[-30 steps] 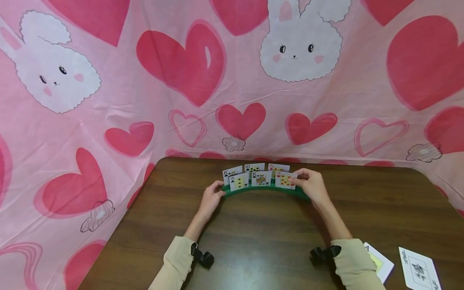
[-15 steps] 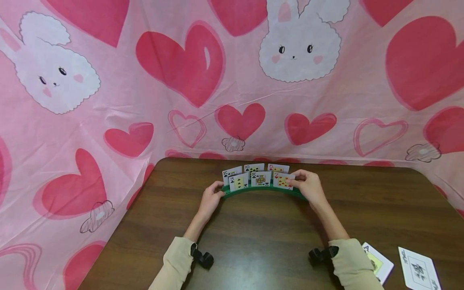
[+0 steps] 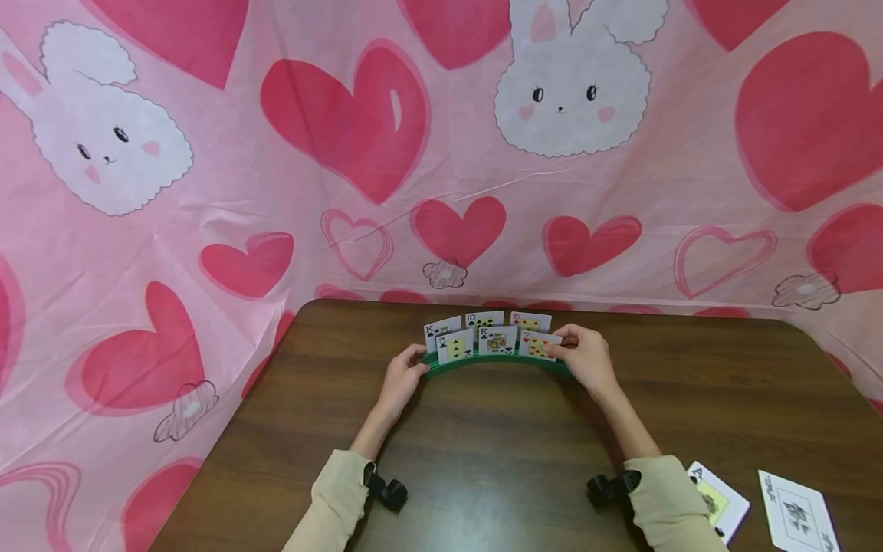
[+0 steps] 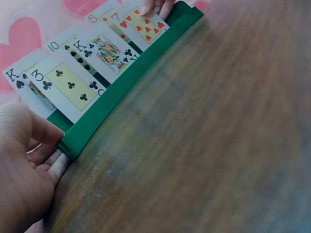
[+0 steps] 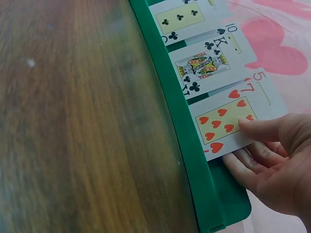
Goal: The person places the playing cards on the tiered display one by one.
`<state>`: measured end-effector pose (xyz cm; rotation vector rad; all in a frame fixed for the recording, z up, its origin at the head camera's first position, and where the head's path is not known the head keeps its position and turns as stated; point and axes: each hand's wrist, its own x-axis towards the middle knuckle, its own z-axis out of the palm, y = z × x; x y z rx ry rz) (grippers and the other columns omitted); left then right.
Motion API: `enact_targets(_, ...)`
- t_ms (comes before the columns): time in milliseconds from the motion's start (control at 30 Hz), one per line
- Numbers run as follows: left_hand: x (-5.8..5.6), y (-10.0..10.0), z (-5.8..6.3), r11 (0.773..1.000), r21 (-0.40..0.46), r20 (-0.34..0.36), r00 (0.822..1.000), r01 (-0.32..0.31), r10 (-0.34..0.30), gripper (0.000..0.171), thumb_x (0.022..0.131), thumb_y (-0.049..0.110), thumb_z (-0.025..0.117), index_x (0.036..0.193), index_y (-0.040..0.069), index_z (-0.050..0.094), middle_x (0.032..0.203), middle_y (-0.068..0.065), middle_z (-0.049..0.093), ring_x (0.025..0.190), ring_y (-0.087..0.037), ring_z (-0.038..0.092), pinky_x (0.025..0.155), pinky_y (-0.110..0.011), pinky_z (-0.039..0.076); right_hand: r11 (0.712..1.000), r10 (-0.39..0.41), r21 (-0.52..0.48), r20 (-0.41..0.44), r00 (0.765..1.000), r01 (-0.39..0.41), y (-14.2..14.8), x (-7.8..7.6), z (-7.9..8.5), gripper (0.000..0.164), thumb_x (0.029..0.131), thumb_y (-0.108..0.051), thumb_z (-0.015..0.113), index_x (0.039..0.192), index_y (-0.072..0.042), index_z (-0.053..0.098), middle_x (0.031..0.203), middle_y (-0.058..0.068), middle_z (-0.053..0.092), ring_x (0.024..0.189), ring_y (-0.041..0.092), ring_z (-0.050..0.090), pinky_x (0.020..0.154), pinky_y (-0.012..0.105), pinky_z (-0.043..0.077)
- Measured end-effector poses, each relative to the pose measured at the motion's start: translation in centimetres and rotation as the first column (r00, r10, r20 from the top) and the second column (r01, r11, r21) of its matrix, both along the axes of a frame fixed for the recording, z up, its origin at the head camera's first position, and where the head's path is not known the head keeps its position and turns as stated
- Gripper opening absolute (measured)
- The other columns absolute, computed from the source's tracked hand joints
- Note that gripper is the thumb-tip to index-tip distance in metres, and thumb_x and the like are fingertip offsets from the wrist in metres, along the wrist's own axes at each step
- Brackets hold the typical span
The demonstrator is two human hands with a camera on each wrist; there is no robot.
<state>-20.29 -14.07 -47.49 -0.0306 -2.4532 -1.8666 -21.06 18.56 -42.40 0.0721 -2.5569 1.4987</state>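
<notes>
A curved green card holder (image 3: 495, 357) stands on the table with playing cards upright in two rows. My left hand (image 3: 402, 381) grips its left end; in the left wrist view the hand's (image 4: 24, 160) thumb lies on the end, other fingers lower down. My right hand (image 3: 586, 356) pinches the seven of hearts (image 5: 223, 122) by its right side, thumb on the face. That card stands in the front row, beside the king of clubs (image 5: 204, 68) and the three of clubs (image 4: 68, 85). Behind are a king of spades (image 4: 24, 80), a ten (image 3: 484, 317) and a red five (image 3: 531, 319).
At the right front of the wooden table (image 3: 483, 460) lie an ace (image 3: 717, 502) and a joker (image 3: 798, 512), both face up; the right sleeve lies close to the ace. A pink cloth (image 3: 455, 169) with hearts and rabbits hangs behind the table.
My right hand has moved slightly left and down with the seven of hearts, which now sits lower and nearer the king of clubs. The left hand has stayed at the holder's end.
</notes>
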Motion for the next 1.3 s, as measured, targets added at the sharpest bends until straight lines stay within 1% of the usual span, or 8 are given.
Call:
enact_targets(200,0.1,0.2,0.0,1.0,0.004,-0.007,1.0,0.004,-0.004,0.029,0.097,0.001,0.055,0.123,-0.002,0.067,0.126,-0.02,0.064,0.108,-0.029,0.058,0.092,-0.039,0.047,0.993,-0.008,0.114,-0.099,0.995,0.02,0.1,0.4,0.3,0.02,0.087,-0.01,0.083,0.096,0.004,0.074,0.086,0.015,0.075,0.079,0.022,0.07,0.068,0.026,0.046)
enact_targets(333,0.2,0.3,-0.1,1.0,0.0,-0.018,1.0,0.01,-0.01,0.029,0.096,0.001,0.056,0.123,-0.003,0.067,0.126,-0.021,0.064,0.107,-0.03,0.058,0.091,-0.038,0.047,0.991,0.005,0.136,-0.148,0.989,0.015,0.7,0.9,0.5,0.024,0.085,-0.008,0.085,0.101,0.006,0.074,0.088,0.017,0.076,0.082,0.028,0.072,0.068,0.02,0.047)
enact_targets(500,0.1,0.4,-0.2,1.0,0.003,-0.023,1.0,0.005,-0.005,0.029,0.096,0.001,0.056,0.123,-0.004,0.067,0.126,-0.022,0.064,0.107,-0.03,0.058,0.091,-0.04,0.047,0.989,0.024,0.146,-0.146,0.989,-0.003,2.3,1.4,0.9,0.026,0.088,-0.009,0.083,0.108,0.004,0.074,0.094,0.016,0.077,0.087,0.03,0.074,0.072,0.013,0.046)
enact_targets(700,0.1,0.4,0.1,1.0,-0.011,-0.024,1.0,0.004,-0.004,0.029,0.095,-0.001,0.057,0.122,-0.004,0.067,0.125,-0.021,0.065,0.107,-0.029,0.058,0.091,-0.039,0.047,0.979,0.061,0.2,-0.11,0.992,-0.038,5.1,2.6,2.0,0.03,0.091,-0.013,0.08,0.113,0.004,0.072,0.1,0.017,0.076,0.092,0.033,0.071,0.071,0.017,0.049)
enact_targets(867,-0.1,0.3,0.3,1.0,-0.017,-0.043,0.999,0.002,-0.003,0.029,0.095,-0.002,0.057,0.121,-0.005,0.067,0.124,-0.022,0.065,0.106,-0.03,0.06,0.091,-0.04,0.048,0.964,0.08,0.259,-0.053,0.995,-0.064,8.1,3.8,2.4,0.033,0.09,-0.016,0.081,0.115,0.004,0.072,0.105,0.018,0.075,0.09,0.022,0.069,0.069,0.019,0.051)
enact_targets(967,-0.1,0.2,0.4,1.0,-0.012,-0.042,0.999,0.002,-0.002,0.029,0.096,-0.001,0.056,0.122,-0.004,0.067,0.126,-0.023,0.065,0.107,-0.03,0.059,0.093,-0.041,0.047,0.952,0.082,0.3,-0.03,0.996,-0.069,9.8,4.5,2.2,0.034,0.09,-0.017,0.081,0.115,0.003,0.072,0.104,0.016,0.076,0.089,0.016,0.068,0.069,0.019,0.05)
enact_targets(1100,0.0,0.1,0.4,1.0,-0.006,-0.031,1.0,0.003,-0.003,0.029,0.096,-0.001,0.055,0.123,-0.004,0.067,0.127,-0.023,0.064,0.109,-0.031,0.059,0.094,-0.042,0.047,0.93,0.099,0.355,-0.001,0.995,-0.093,12.0,5.7,1.7,0.035,0.089,-0.015,0.082,0.114,0.005,0.07,0.098,0.013,0.076,0.086,0.014,0.069,0.068,0.02,0.049)
enact_targets(1300,0.0,0.0,0.2,1.0,-0.004,-0.018,1.0,0.003,-0.003,0.029,0.096,-0.001,0.055,0.123,-0.004,0.067,0.128,-0.022,0.064,0.109,-0.031,0.059,0.095,-0.041,0.047,0.888,0.184,0.404,0.126,0.975,-0.22,14.9,7.6,0.7,0.043,0.085,-0.017,0.085,0.117,0.005,0.067,0.101,0.01,0.073,0.085,0.01,0.066,0.07,0.025,0.051)
